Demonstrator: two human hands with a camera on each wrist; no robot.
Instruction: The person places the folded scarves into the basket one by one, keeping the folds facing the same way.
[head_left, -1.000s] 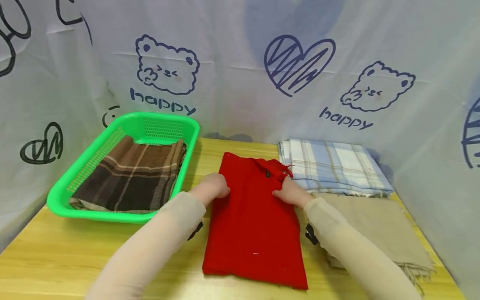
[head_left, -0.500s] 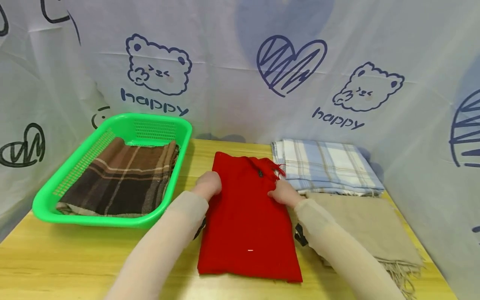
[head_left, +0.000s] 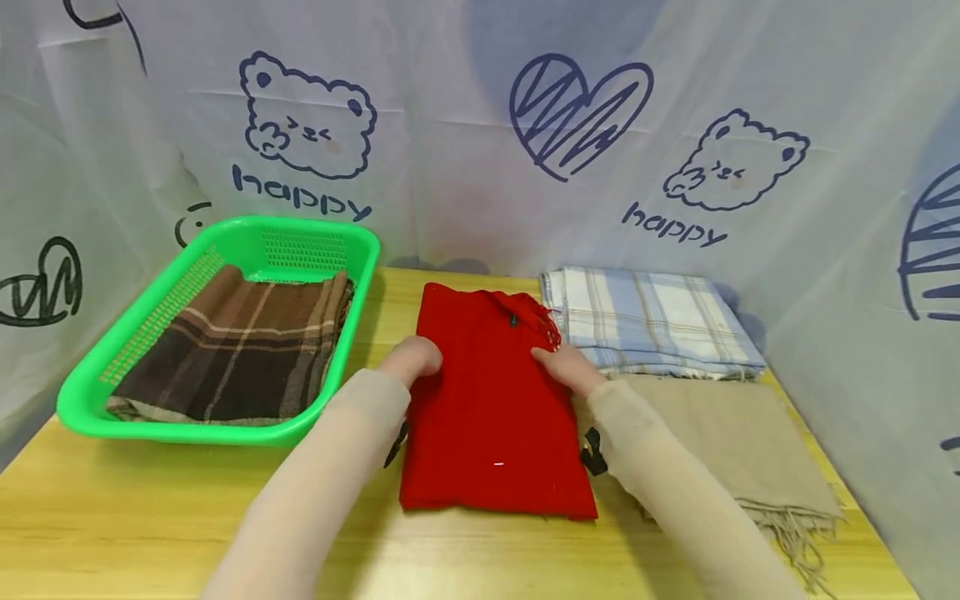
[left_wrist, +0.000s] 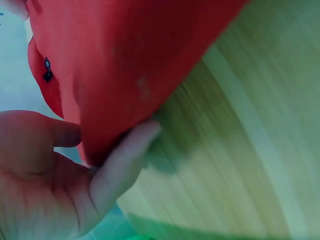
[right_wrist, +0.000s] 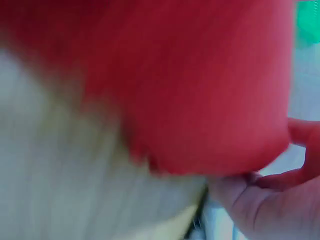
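A folded red scarf (head_left: 487,417) lies lengthwise in the middle of the head view, with fringe and a small dark tag at its far end. My left hand (head_left: 415,358) grips its left edge, and the left wrist view shows the thumb and fingers (left_wrist: 125,160) on either side of the cloth. On the opposite edge, my right hand (head_left: 570,367) pinches the scarf near the fringe. The right wrist view is blurred, but the right hand (right_wrist: 280,195) shows at the cloth's edge. Fingers under the scarf are partly hidden.
At the left, a green basket (head_left: 217,432) holds a folded brown plaid scarf (head_left: 247,350). A blue and white plaid cloth (head_left: 645,321) lies at the back right, with a fringed beige scarf (head_left: 735,442) in front of it. A printed curtain (head_left: 442,150) hangs behind the wooden table (head_left: 150,508).
The head view has shifted slightly. The red scarf's near end now sits higher in the picture relative to the basket and looks shorter. Both hands keep their hold on its edges.
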